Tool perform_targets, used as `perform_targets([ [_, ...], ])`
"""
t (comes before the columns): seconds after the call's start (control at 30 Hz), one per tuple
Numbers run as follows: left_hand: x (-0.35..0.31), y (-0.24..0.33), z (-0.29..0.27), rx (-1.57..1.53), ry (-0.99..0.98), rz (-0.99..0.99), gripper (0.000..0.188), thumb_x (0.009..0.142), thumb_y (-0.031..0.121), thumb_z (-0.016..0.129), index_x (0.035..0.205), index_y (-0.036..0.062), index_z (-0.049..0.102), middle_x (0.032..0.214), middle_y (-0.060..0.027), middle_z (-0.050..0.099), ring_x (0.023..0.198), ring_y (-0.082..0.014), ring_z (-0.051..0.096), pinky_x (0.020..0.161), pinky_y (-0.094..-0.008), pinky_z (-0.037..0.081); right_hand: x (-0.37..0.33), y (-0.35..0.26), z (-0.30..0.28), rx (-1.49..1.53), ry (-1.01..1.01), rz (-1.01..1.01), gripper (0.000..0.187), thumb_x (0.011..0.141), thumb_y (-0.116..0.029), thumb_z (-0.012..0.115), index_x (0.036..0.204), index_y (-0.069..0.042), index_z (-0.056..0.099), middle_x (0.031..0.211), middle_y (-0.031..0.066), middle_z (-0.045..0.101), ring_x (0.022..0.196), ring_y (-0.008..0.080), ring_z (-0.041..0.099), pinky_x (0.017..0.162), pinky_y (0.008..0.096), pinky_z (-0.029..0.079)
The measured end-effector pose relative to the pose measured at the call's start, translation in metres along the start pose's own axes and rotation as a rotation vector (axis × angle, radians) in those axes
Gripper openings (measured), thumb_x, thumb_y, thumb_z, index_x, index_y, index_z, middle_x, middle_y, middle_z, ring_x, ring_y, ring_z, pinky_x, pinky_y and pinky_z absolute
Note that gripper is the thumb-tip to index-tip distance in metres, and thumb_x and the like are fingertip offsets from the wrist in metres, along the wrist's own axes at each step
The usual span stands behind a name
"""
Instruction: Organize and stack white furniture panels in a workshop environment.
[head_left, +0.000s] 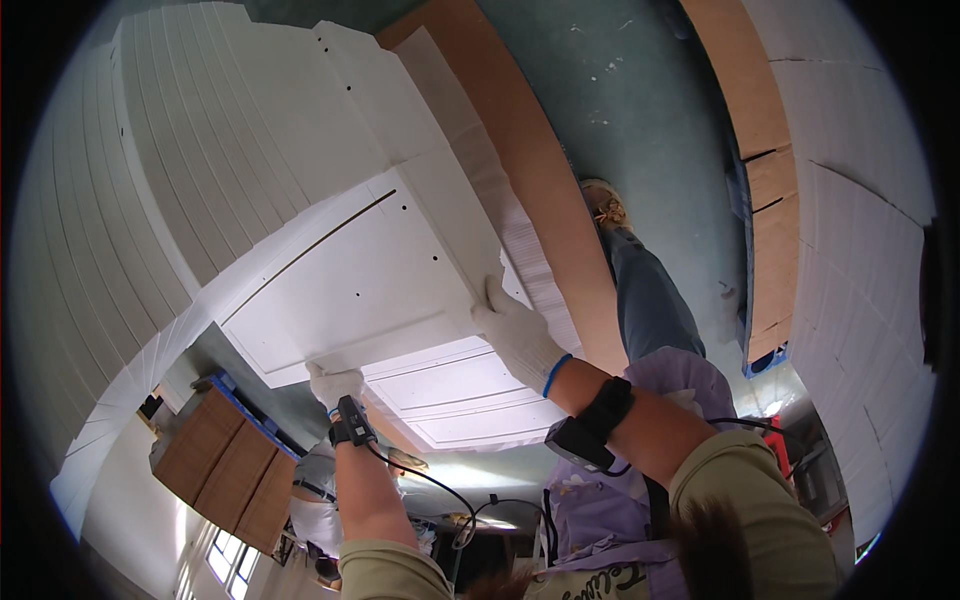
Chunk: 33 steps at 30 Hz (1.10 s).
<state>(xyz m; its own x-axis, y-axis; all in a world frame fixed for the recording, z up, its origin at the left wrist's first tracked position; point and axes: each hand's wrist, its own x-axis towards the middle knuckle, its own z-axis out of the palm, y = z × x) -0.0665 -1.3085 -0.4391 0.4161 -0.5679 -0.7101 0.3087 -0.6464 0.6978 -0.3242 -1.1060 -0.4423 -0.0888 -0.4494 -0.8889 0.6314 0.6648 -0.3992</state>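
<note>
A white panel (330, 270) with a long dark groove and several small holes is held tilted in front of me. My left hand (337, 386), in a white glove, is closed on its near edge. My right hand (517, 333), also gloved, grips its right edge with the thumb on the upper face. Other white panels (450, 385) with grooves lie below it, partly covered by it. The fingers under the held panel are hidden.
Tall stacks of white boards (190, 130) rise at the left. A brown cardboard sheet (540, 200) lies beside the panels. More cardboard (770, 220) and pale boards (850, 180) stand at the right. Brown cartons (215, 460) sit at lower left. My foot (606, 205) is on the green floor (640, 90).
</note>
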Motion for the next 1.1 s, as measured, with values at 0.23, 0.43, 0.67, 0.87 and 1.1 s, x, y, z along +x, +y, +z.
perform_targets([
  [0.23,-0.009,-0.002,0.005,0.019,0.036,0.019,0.039,0.095,0.039,0.036,0.117,0.0098,0.050,0.116,-0.0040,0.054,0.106,-0.0226,0.051,0.091,-0.0392,0.044,-0.015,-0.017,-0.008,-0.287,-0.007,-0.096,0.052,0.091,-0.037,0.035,0.134,-0.008,0.029,0.100,0.0221,0.058,0.093,0.0363,0.057,0.081,0.0403,0.044],
  [0.43,-0.002,0.000,-0.008,0.100,-0.058,0.012,0.043,0.095,0.041,0.034,0.120,0.0087,0.046,0.118,-0.0058,0.053,0.110,-0.0243,0.049,0.094,-0.0428,0.042,-0.010,-0.010,-0.003,-0.335,0.016,-0.110,0.055,0.091,-0.036,0.034,0.137,-0.007,0.025,0.100,0.0237,0.059,0.094,0.0372,0.057,0.082,0.0435,0.043],
  [0.67,0.015,0.010,-0.026,0.128,-0.234,0.092,0.046,0.092,0.041,0.044,0.125,0.0095,0.042,0.121,-0.0095,0.049,0.109,-0.0255,0.050,0.091,-0.0407,0.045,-0.020,-0.021,0.006,-0.712,0.209,-0.144,0.053,0.092,-0.037,0.033,0.138,-0.012,0.026,0.108,0.0218,0.056,0.099,0.0362,0.055,0.084,0.0444,0.042],
  [0.87,0.078,0.061,-0.058,0.506,0.107,0.423,0.062,0.084,0.038,0.058,0.130,0.0027,0.036,0.123,-0.0144,0.047,0.110,-0.0274,0.051,0.089,-0.0388,0.045,-0.013,-0.001,0.007,-0.854,0.418,-0.384,0.052,0.093,-0.035,0.033,0.139,-0.012,0.027,0.119,0.0184,0.051,0.100,0.0307,0.057,0.084,0.0384,0.045],
  [1.1,0.105,0.116,-0.073,1.112,0.346,0.627,0.079,0.078,0.052,0.057,0.133,-0.0006,0.034,0.127,-0.0248,0.046,0.118,-0.0364,0.045,0.097,-0.0375,0.037,-0.003,0.016,-0.002,-0.350,0.292,-0.495,0.050,0.095,-0.028,0.038,0.137,-0.003,0.030,0.128,0.0126,0.047,0.101,0.0178,0.058,0.084,0.0257,0.048],
])
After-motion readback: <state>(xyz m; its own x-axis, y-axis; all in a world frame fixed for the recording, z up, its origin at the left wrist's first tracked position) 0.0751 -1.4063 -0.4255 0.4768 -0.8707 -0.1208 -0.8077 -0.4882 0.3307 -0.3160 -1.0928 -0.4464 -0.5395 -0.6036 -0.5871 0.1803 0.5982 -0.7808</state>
